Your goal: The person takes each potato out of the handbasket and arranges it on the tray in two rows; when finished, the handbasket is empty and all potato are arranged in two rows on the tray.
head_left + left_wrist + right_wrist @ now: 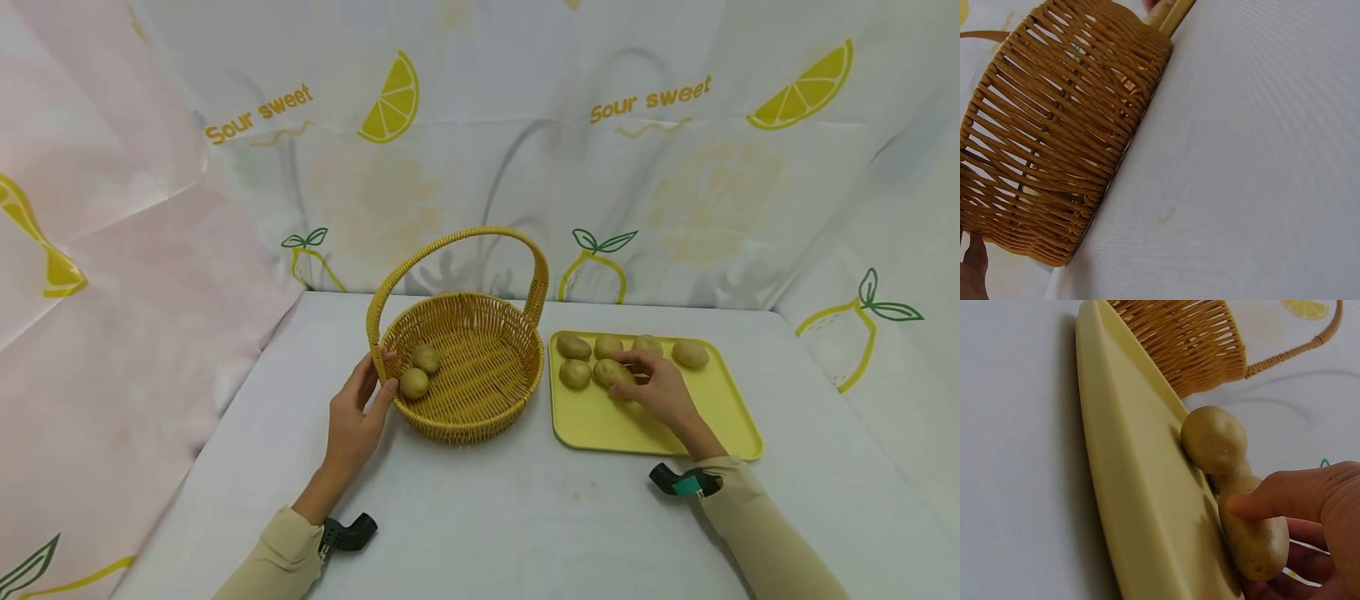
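Sleeves (768, 533) cross the lower frame. Right hand (662, 390) pinches a potato (610, 372), left hand (358, 423) grips the basket (483, 367); straight lifting looks safest.

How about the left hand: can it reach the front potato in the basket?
Probably yes: the left hand holds the basket beside the front potato, which lies uncovered, though the hand may first have to let go.

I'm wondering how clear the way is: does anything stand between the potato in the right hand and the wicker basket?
Low down, yes: another potato lies left of the held potato, then come the raised rim of the yellow tray and the wall of the wicker basket. Higher up, nothing visible blocks the way.
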`<state>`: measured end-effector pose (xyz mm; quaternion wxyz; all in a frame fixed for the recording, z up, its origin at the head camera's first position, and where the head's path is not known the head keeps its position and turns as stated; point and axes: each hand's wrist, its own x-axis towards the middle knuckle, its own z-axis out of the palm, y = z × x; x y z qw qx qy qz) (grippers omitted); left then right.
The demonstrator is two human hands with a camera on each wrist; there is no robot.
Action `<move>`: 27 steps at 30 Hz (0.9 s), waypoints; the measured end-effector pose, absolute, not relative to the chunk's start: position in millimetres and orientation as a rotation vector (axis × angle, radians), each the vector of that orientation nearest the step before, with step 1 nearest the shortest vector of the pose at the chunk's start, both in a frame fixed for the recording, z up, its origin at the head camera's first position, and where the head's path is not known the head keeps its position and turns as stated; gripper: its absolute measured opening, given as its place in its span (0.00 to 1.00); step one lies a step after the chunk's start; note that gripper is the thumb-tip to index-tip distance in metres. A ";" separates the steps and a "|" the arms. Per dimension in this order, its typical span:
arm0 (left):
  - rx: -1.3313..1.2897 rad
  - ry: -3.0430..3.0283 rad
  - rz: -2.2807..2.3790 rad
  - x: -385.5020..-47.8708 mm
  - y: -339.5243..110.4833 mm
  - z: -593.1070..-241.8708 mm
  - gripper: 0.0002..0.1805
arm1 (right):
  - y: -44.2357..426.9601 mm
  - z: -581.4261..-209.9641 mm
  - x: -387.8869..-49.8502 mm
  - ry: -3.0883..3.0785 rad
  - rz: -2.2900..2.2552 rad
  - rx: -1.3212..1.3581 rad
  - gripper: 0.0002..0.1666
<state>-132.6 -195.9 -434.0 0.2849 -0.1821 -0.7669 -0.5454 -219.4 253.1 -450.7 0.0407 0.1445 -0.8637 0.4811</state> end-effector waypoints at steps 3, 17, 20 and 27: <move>-0.496 -2.046 -1.470 -132.9 -196.0 -433.8 0.28 | 253.1 -452.7 -219.8 -2.649 1.462 0.440 0.29; -0.509 -2.039 -1.503 -132.8 -196.7 -432.1 0.28 | 250.6 -457.7 -218.2 -2.675 1.381 0.385 0.29; -0.506 -2.041 -1.502 -132.6 -196.8 -431.5 0.28 | 249.7 -456.5 -218.4 -2.680 1.382 0.400 0.29; -0.493 -2.043 -1.492 -132.8 -195.9 -433.4 0.28 | 246.7 -443.8 -217.5 -2.727 1.269 0.410 0.27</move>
